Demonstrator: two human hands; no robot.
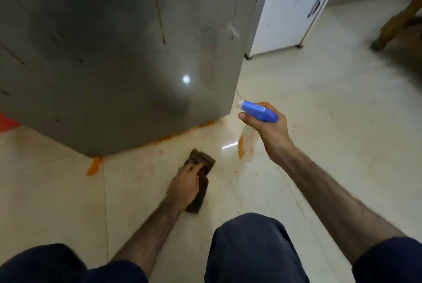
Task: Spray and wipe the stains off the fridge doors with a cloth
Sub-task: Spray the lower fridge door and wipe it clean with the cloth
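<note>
The grey fridge door (109, 49) fills the upper left, streaked with a thin red-orange drip (159, 15) and several dark marks. My right hand (269, 127) grips a clear spray bottle (260, 112) with a blue head, held just right of the door's lower corner, nozzle pointing left toward the door. My left hand (186, 184) presses on a brown cloth (201, 164) that lies flat on the floor below the door.
Orange spill patches (94, 166) lie on the pale tiled floor along the fridge's bottom edge, with small specks around the cloth. A white cabinet (290, 8) with dark handles stands right of the fridge. A brown wooden piece (397, 24) is at far right. My knees fill the bottom.
</note>
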